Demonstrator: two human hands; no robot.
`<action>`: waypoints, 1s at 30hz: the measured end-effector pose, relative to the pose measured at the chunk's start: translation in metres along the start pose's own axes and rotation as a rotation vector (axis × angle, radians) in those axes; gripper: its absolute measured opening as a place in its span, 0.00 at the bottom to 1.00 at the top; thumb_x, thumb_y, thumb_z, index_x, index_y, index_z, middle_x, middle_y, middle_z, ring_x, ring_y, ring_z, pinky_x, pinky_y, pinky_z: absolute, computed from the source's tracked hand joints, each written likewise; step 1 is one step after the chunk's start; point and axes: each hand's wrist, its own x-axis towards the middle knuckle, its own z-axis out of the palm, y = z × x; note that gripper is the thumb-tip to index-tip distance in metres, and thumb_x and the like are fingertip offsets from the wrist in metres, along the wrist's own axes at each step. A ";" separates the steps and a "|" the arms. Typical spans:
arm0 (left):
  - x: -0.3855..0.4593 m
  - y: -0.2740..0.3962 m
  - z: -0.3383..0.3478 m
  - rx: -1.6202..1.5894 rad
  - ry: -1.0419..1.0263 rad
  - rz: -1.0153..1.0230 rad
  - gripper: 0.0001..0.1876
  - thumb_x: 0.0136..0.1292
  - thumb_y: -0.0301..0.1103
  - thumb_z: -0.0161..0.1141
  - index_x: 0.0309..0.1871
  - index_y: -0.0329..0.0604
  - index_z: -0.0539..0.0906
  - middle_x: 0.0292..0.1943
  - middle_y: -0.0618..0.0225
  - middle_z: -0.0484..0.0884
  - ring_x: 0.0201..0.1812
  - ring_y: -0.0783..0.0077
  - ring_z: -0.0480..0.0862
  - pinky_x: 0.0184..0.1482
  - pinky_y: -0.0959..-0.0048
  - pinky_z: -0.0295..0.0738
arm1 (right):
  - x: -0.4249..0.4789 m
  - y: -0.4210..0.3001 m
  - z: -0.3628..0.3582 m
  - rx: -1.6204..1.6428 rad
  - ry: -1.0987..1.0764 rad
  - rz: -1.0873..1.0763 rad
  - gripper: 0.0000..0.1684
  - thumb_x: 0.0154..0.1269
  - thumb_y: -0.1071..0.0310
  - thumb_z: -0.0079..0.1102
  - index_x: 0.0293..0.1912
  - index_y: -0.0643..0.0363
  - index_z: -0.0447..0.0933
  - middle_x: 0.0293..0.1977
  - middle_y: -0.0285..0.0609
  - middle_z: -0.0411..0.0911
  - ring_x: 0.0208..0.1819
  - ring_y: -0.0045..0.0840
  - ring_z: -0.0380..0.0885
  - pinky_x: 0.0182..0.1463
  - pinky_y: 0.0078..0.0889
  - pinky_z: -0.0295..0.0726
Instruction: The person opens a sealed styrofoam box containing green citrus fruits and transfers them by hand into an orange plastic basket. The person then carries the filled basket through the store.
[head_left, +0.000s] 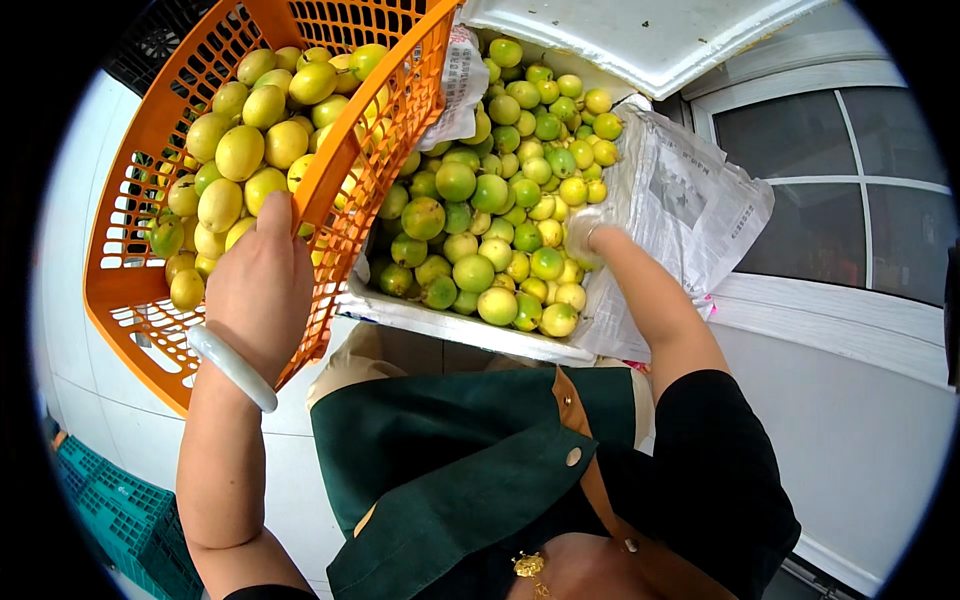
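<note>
My left hand (261, 289), with a pale bangle at its wrist, grips the near rim of an orange plastic basket (384, 88). The basket tilts and holds many yellow passion fruit (240, 153). To its right, a white foam box (465, 327) is filled with green and yellow passion fruit (474, 273). My right hand (586, 234) reaches to the right side of this fruit, seemingly in a clear thin glove. Blur hides its fingers, so I cannot see whether it holds a fruit.
Printed newspaper sheets (675, 195) hang over the box's right side, and another piece (459, 90) lies between basket and box. A white foam lid (637, 37) is at the back. Teal crates (120, 510) stand lower left on the tiled floor. A white-framed glass panel (795, 150) is at right.
</note>
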 end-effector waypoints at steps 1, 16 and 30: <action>0.001 0.001 -0.001 -0.001 0.000 -0.003 0.06 0.63 0.27 0.50 0.40 0.37 0.67 0.26 0.46 0.79 0.32 0.43 0.79 0.33 0.51 0.73 | -0.006 -0.007 0.002 0.149 -0.046 0.036 0.20 0.52 0.56 0.60 0.43 0.55 0.84 0.46 0.43 0.82 0.45 0.37 0.81 0.47 0.37 0.79; 0.003 0.007 -0.010 -0.048 -0.091 -0.069 0.06 0.65 0.27 0.49 0.43 0.38 0.67 0.30 0.43 0.78 0.36 0.40 0.78 0.37 0.50 0.71 | 0.057 0.020 0.082 -0.438 0.052 -0.343 0.20 0.62 0.56 0.53 0.43 0.61 0.81 0.43 0.47 0.82 0.42 0.34 0.81 0.42 0.35 0.80; 0.001 0.003 -0.008 0.005 -0.098 -0.042 0.08 0.65 0.28 0.49 0.45 0.37 0.68 0.30 0.46 0.79 0.35 0.42 0.80 0.37 0.50 0.73 | 0.037 0.007 0.106 0.525 0.760 -0.133 0.27 0.63 0.52 0.61 0.58 0.50 0.69 0.50 0.40 0.74 0.47 0.32 0.74 0.42 0.40 0.79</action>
